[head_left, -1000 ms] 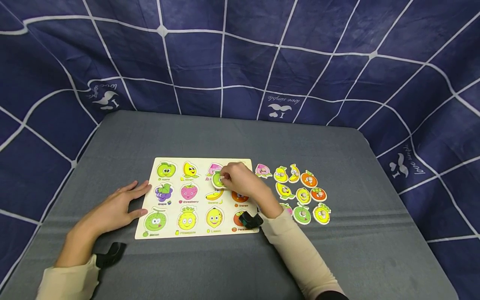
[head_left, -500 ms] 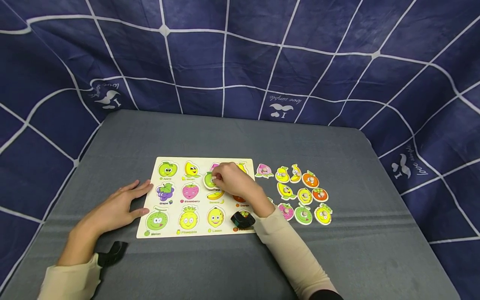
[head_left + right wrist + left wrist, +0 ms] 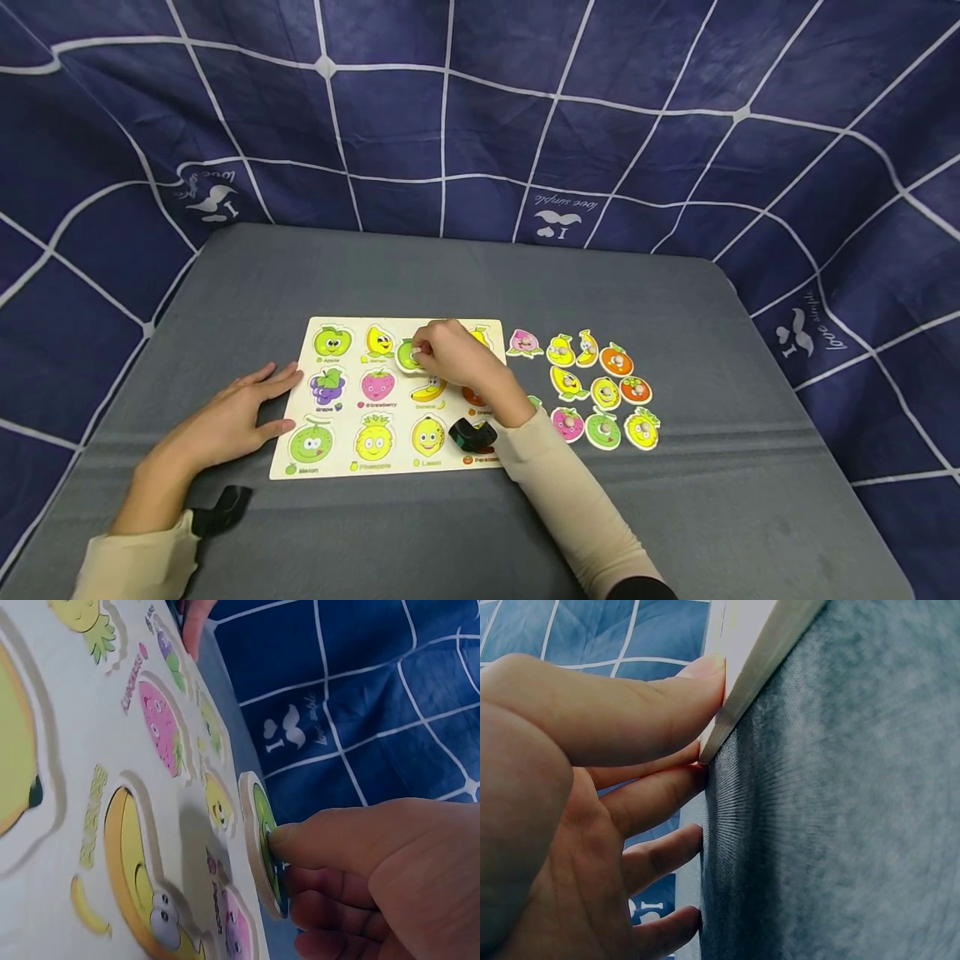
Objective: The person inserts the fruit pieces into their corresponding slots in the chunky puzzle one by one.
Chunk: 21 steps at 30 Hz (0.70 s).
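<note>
My right hand (image 3: 457,358) pinches a green fruit-shaped puzzle piece (image 3: 407,357) over the upper middle of a pale wooden fruit puzzle board (image 3: 343,437). In the right wrist view, the thumb and fingers grip the piece (image 3: 262,825) on its printed face; it is tilted on edge, above the board's surface. My left hand (image 3: 232,417) lies at the board's left edge with fingers spread. In the left wrist view, its thumb and fingertips touch the board's side (image 3: 742,690), the other fingers resting on the grey table. The right hand hides part of the board's upper right.
Right of the board lie several loose knobbed pieces, among them a pink peach (image 3: 524,343), a banana (image 3: 588,347), a strawberry (image 3: 567,424), a green melon-like piece (image 3: 602,430) and a pineapple (image 3: 642,428). A dark blue checked cloth (image 3: 487,125) hangs behind the grey table (image 3: 465,275).
My right hand has moved left across the board with the green piece, from near the peach picture toward the mango-like picture at its left. The left hand stays at the board's edge.
</note>
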### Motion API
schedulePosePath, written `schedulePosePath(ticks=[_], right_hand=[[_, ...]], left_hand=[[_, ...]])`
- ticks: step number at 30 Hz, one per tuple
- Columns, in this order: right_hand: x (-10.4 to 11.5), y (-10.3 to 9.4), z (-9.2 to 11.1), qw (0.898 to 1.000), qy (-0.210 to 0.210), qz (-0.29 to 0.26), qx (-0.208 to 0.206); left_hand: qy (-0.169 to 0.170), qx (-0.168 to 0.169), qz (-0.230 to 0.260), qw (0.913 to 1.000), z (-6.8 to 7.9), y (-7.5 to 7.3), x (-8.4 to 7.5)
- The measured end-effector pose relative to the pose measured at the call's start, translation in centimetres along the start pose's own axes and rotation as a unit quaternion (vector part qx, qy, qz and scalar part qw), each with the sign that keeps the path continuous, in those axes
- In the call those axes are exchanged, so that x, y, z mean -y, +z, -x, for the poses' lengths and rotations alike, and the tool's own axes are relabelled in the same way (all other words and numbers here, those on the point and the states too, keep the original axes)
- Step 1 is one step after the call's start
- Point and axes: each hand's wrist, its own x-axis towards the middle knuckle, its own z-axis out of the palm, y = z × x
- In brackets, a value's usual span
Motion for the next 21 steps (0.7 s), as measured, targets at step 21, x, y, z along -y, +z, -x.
schedulePosePath(ticks=[21], right_hand=[[1.3, 1.4, -2.4, 1.000, -0.010, -0.006, -0.009]], left_hand=[[-0.005, 0.002, -0.004, 1.0000, 0.0, 0.1, 0.1]])
